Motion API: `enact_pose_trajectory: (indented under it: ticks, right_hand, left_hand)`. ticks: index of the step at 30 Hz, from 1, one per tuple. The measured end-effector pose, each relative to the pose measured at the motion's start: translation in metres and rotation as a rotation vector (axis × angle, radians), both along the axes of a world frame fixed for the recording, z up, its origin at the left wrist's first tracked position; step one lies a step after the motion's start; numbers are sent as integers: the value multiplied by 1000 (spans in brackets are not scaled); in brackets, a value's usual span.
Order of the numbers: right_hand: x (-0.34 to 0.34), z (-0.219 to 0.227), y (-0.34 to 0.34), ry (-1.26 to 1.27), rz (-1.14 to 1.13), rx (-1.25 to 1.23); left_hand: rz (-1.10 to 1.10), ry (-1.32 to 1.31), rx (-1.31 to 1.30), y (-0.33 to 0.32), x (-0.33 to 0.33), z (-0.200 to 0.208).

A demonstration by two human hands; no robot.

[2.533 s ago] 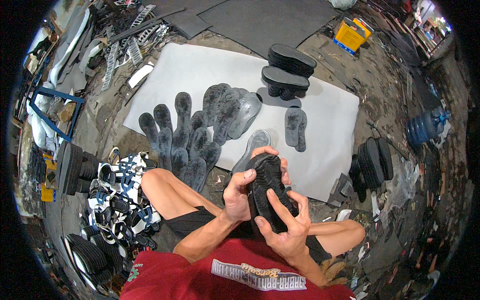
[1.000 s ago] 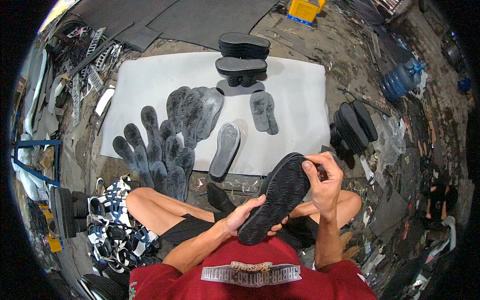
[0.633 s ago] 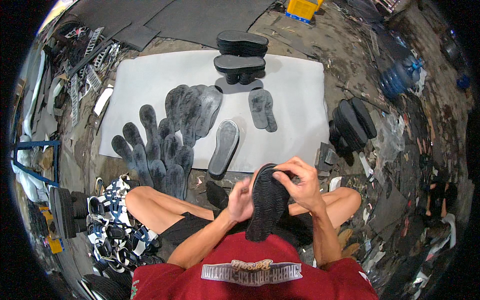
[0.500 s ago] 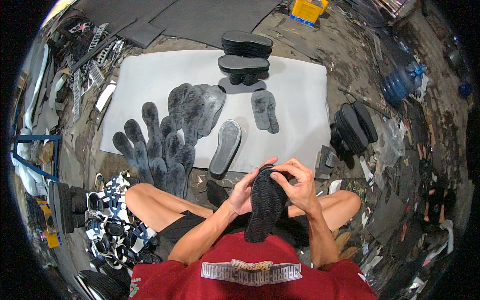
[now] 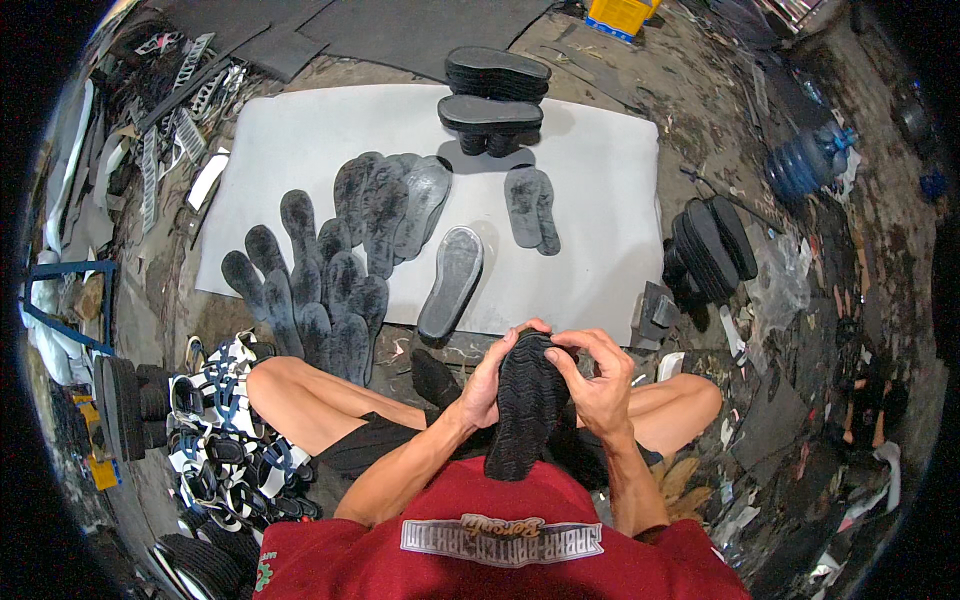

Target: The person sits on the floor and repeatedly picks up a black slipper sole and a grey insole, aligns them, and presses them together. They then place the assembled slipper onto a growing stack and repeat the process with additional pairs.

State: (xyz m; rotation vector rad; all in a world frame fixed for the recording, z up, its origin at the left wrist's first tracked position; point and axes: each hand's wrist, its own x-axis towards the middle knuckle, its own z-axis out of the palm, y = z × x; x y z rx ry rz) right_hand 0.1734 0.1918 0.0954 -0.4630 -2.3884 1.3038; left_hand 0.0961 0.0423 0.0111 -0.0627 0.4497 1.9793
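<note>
On the floor point(image 5: 600, 75), a white sheet point(image 5: 590, 275) carries overlapping dark sole pieces point(image 5: 345, 275) across its near edge, leftward, presumably to save room, and stacked soles point(image 5: 492, 112) at its far edge. Off the near edge, before the red shirt point(image 5: 350, 560), one black ridged sole point(image 5: 527, 405) is held tread up: left hand point(image 5: 485, 387) wrapped around its left side, seemingly for support; right hand point(image 5: 597, 378) apparently pinching its upper right rim.

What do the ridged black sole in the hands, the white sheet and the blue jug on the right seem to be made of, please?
Black sole: probably rubber or foam, matte, judging by its wavy tread. White sheet: smooth, dull, perhaps plastic or board; its even surface leaves this open. Blue jug: likely glossy plastic, since it looks translucent.
</note>
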Motion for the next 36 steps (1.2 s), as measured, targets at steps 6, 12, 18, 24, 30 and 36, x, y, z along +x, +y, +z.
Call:
enact_pose_trajectory:
  ticks: [6,12,18,24,30,36]
  right_hand:
    - [1,0,3,-53,16,-29]
    - [0,0,-3,-32,-10,-11]
    - [0,1,-12,-6,-30,44]
    - [-9,-1,-28,-30,-105,-26]
    - [-26,7,-44,-141,-55,-183]
    - [-49,23,-49,29,47,-64]
  left_hand:
    - [-28,24,53,-3,-2,0]
    - [36,73,14,-5,5,-1]
    - [76,300,-94,-9,5,-2]
    - [95,396,-209,-22,-6,35]
    - [360,1055,-705,-19,-11,78]
    - [554,1048,-884,-9,-16,78]
